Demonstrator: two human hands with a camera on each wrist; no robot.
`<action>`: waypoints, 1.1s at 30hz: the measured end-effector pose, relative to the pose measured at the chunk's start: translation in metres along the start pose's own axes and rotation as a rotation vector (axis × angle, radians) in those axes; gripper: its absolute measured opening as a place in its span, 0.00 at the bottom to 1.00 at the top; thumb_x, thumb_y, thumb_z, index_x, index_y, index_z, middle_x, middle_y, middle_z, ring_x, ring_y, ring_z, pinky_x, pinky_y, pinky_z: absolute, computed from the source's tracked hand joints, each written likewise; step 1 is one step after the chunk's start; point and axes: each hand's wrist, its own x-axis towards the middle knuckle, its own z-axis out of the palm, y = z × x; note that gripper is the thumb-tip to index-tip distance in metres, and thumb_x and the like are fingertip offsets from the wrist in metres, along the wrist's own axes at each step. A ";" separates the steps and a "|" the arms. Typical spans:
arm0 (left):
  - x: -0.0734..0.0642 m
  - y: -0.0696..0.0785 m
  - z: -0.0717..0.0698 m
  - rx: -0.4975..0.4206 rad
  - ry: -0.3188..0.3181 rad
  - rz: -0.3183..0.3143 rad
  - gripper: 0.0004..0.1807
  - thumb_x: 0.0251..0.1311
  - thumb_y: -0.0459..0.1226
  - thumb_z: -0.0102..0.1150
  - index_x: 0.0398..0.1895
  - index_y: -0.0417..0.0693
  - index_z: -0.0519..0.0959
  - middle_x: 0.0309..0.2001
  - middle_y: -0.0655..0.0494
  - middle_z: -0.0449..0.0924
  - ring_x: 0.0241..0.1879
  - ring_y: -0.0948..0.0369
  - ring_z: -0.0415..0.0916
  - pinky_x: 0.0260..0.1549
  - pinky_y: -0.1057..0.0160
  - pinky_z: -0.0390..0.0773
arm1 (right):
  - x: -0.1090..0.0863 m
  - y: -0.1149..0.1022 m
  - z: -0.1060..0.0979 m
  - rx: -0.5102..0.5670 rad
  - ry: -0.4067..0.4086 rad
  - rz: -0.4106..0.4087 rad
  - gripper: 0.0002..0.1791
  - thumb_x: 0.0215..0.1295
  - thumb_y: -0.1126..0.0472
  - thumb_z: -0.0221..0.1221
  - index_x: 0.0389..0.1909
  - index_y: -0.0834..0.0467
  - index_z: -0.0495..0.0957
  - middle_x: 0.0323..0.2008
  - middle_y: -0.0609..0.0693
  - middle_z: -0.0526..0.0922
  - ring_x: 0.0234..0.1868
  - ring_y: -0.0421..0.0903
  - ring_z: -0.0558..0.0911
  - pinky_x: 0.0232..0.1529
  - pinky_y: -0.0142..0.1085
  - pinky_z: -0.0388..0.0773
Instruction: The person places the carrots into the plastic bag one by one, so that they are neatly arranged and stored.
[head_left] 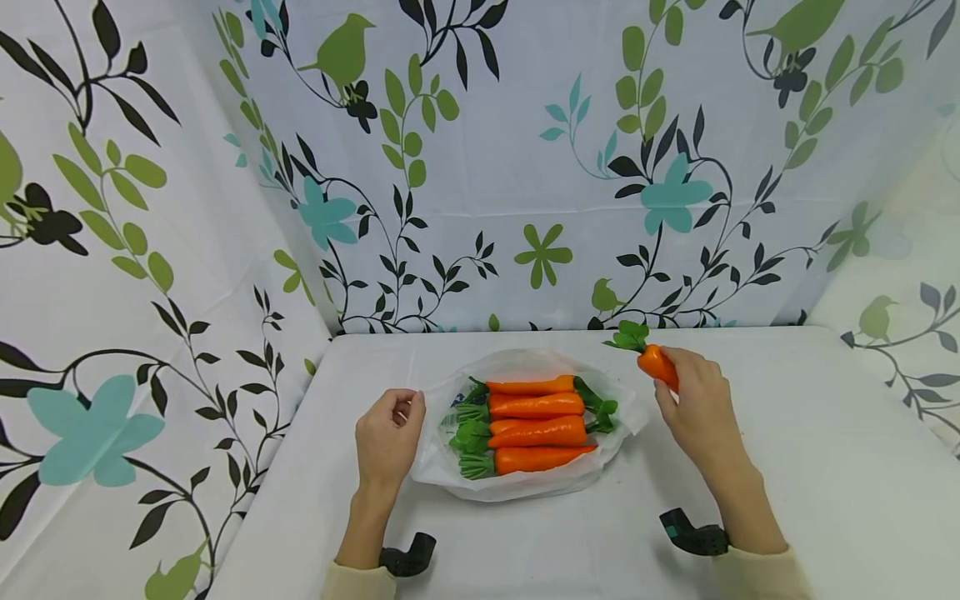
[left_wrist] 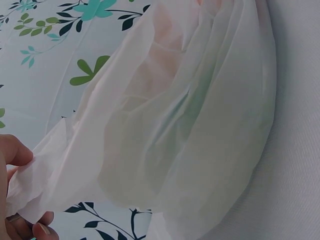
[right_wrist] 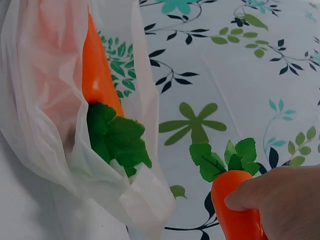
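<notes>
Several orange carrots [head_left: 536, 433] with green tops lie side by side in a white plastic bag [head_left: 517, 492] on the table. The bag is open upward, its rim spread round them. At its left edge my left hand [head_left: 390, 437] pinches the bag's rim between thumb and fingers, pulling the film taut in the left wrist view. Beyond the bag's right side, my right hand [head_left: 697, 400] grips another carrot [head_left: 657, 367] above the table, its leafy top pointing up and left. In the right wrist view the thumb presses on this carrot [right_wrist: 232, 200] just below its leaves.
The white table [head_left: 810, 475] extends on both sides of the bag. A patterned curtain [head_left: 480, 167] with leaves, birds and flowers hangs behind the table and along both sides. Dark wrist mounts [head_left: 408, 556] sit at both wrists.
</notes>
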 end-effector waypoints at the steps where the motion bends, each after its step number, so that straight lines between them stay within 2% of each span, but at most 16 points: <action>1: 0.000 0.000 0.000 0.001 0.000 -0.001 0.06 0.62 0.34 0.64 0.31 0.40 0.84 0.20 0.54 0.79 0.20 0.64 0.73 0.22 0.66 0.76 | 0.000 -0.003 0.001 0.000 0.000 -0.014 0.28 0.57 0.74 0.66 0.59 0.69 0.71 0.55 0.70 0.77 0.51 0.67 0.73 0.50 0.62 0.73; 13: 0.000 0.000 -0.001 0.000 0.003 0.001 0.06 0.62 0.35 0.64 0.31 0.40 0.84 0.20 0.54 0.79 0.20 0.64 0.73 0.22 0.67 0.75 | -0.003 -0.033 0.017 -0.001 -0.012 -0.177 0.29 0.55 0.71 0.69 0.59 0.67 0.73 0.55 0.64 0.79 0.53 0.62 0.76 0.48 0.56 0.74; 18: 0.000 0.000 -0.001 0.002 0.003 -0.001 0.06 0.62 0.35 0.64 0.31 0.40 0.84 0.20 0.54 0.79 0.20 0.64 0.73 0.22 0.66 0.76 | -0.006 -0.045 0.024 0.002 -0.026 -0.242 0.31 0.53 0.72 0.71 0.60 0.66 0.74 0.57 0.62 0.79 0.55 0.60 0.76 0.50 0.55 0.75; 25: 0.000 -0.001 -0.001 0.003 0.000 -0.002 0.06 0.62 0.35 0.64 0.31 0.40 0.84 0.20 0.54 0.79 0.20 0.64 0.73 0.22 0.66 0.76 | -0.010 -0.063 0.032 0.010 -0.072 -0.323 0.31 0.55 0.70 0.70 0.62 0.63 0.74 0.59 0.59 0.79 0.59 0.58 0.76 0.56 0.53 0.73; 33: -0.001 -0.001 0.001 -0.005 -0.001 -0.003 0.05 0.62 0.35 0.64 0.32 0.40 0.84 0.20 0.54 0.79 0.21 0.64 0.73 0.22 0.67 0.76 | -0.015 -0.077 0.043 0.016 -0.105 -0.394 0.30 0.55 0.69 0.70 0.61 0.60 0.75 0.59 0.55 0.80 0.60 0.55 0.76 0.58 0.52 0.73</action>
